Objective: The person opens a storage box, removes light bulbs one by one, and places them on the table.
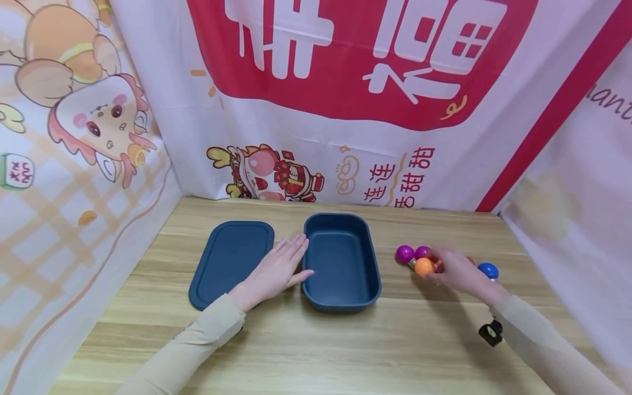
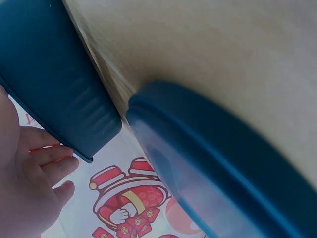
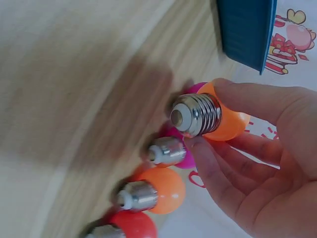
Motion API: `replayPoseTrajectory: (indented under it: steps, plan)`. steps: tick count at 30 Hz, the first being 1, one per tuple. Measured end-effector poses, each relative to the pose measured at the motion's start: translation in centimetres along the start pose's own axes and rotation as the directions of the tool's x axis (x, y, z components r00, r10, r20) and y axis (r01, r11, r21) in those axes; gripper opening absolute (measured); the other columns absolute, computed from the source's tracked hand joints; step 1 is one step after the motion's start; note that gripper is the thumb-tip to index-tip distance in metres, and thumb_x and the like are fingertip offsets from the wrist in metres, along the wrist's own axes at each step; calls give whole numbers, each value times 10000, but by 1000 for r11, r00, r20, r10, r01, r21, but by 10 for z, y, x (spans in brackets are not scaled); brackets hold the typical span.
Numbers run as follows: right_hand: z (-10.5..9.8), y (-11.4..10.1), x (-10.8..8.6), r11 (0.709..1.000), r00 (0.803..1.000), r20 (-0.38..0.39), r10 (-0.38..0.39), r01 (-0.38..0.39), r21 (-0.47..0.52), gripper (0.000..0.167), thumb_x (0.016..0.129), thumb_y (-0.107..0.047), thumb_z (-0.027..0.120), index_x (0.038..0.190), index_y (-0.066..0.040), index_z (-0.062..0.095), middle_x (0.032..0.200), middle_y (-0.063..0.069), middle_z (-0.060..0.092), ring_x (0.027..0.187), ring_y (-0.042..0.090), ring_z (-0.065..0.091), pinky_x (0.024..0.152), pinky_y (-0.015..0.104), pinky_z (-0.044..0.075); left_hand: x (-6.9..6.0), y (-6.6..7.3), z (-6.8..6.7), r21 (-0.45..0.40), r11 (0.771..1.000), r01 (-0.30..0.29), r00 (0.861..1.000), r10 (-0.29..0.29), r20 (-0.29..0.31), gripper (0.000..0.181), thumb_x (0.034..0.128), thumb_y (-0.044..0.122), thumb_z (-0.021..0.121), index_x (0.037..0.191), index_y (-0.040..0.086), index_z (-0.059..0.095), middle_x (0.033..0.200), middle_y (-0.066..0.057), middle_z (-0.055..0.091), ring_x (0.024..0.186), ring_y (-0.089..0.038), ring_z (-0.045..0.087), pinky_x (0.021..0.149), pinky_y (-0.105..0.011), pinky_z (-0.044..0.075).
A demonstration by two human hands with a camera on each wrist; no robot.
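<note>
My right hand (image 1: 459, 271) pinches an orange light bulb (image 3: 225, 119) between thumb and fingers, its silver screw base pointing away from the palm in the right wrist view. Close by lie two purple bulbs (image 1: 405, 254), a second orange bulb (image 3: 167, 191) and a red bulb (image 3: 137, 225). A blue bulb (image 1: 488, 270) lies right of that hand, partly hidden by the wrist. My left hand (image 1: 277, 269) touches the left rim of a dark blue rectangular box (image 1: 340, 307) with its fingers straight.
The flat blue lid (image 1: 229, 263) lies left of the box, partly under the left hand's line of sight. Printed cloth (image 1: 340, 159) hangs at the back of the wooden table (image 1: 326, 351) and along both sides. A black strap device (image 1: 491, 332) sits at the right wrist.
</note>
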State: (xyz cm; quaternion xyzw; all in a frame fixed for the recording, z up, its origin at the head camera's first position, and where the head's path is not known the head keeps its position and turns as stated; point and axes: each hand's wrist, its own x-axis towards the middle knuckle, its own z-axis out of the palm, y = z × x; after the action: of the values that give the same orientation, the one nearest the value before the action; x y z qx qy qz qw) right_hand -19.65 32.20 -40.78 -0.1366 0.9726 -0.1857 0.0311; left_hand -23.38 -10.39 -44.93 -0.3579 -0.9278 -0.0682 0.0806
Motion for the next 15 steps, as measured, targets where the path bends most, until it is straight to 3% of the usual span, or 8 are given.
replayPoseTrajectory:
  steps: [8,15]
  plan:
    - [9,7,-10,997,999,-12,31,-32,-72,304,797,-142,812,1022,-47,631,840,23,626,758,176,544,656,271,451,0,-1,1,-6,1000,1,1000,-1,1,767,1009,566,432,1525,5,350,1598,-165,352,1499,-309,334,1237,-486,265]
    - [16,10,-14,994,998,0,61,-61,-92,388,797,-167,823,1094,-18,623,927,91,675,752,169,560,675,309,524,0,-1,1,-11,1000,4,1000,-4,-3,770,1007,579,423,1525,13,355,1600,-155,352,1503,-301,328,1241,-481,260]
